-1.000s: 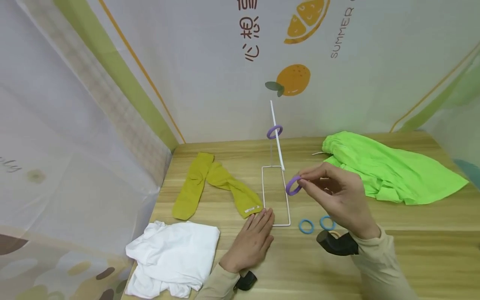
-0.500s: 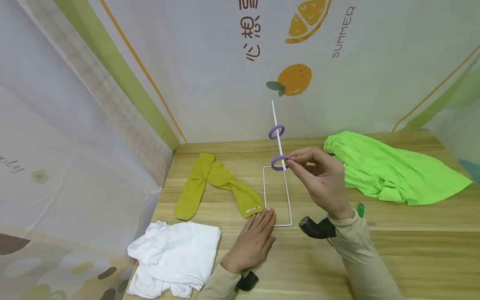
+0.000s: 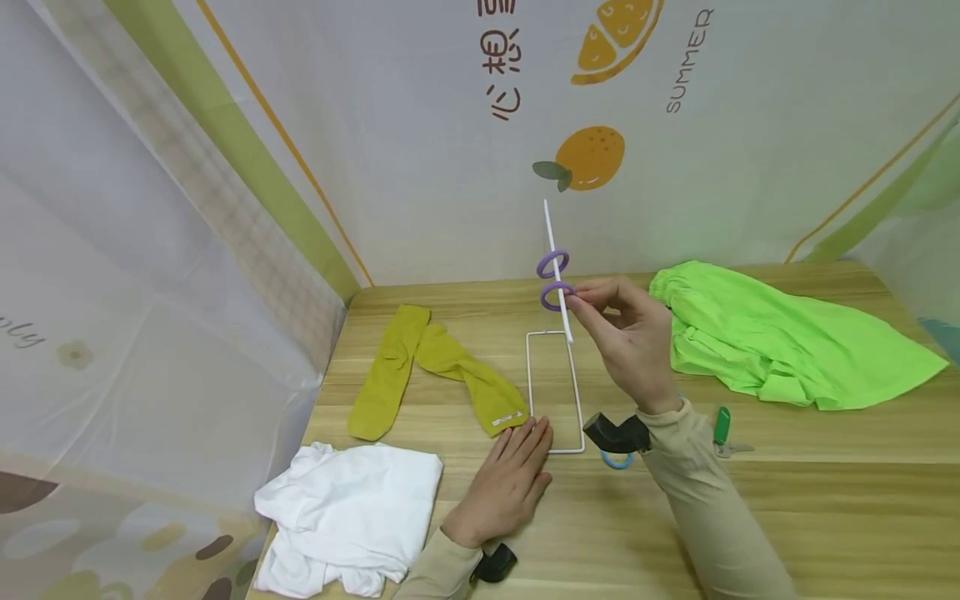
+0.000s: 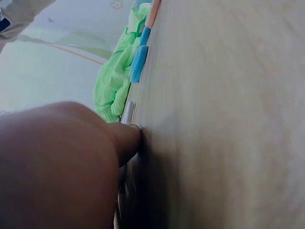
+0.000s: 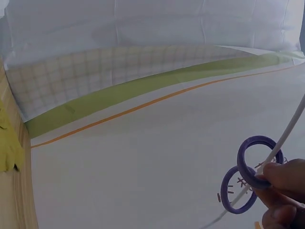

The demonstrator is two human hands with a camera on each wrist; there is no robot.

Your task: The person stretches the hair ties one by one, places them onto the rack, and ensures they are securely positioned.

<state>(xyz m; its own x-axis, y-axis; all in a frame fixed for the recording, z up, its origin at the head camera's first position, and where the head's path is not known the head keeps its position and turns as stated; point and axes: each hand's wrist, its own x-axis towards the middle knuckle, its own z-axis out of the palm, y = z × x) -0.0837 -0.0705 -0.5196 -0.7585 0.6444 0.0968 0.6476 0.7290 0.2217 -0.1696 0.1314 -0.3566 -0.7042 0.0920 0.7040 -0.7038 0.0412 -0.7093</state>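
A white wire stand (image 3: 580,408) has a rectangular base on the table and a long raised rod (image 3: 565,323) above it. My right hand (image 3: 632,343) pinches a purple ring (image 5: 241,162) between thumb and fingertips, with the rod passing through the ring. A second purple ring (image 3: 541,271) hangs farther along the rod, just beyond the held one; in the right wrist view the two rings overlap. My left hand (image 3: 501,485) lies flat with straight fingers over the near left corner of the base, and hides that corner.
Olive socks (image 3: 386,383) lie left of the stand, with white cloth (image 3: 352,508) nearer. Bright green clothing (image 3: 780,342) lies back right. A blue ring (image 3: 617,463) sits partly under the right wrist camera; a key with a green tag (image 3: 722,425) lies right of the forearm.
My right hand has moved left and away from me, bringing its purple ring over the rod's near end and along it toward the other ring. My left hand stays on the base.
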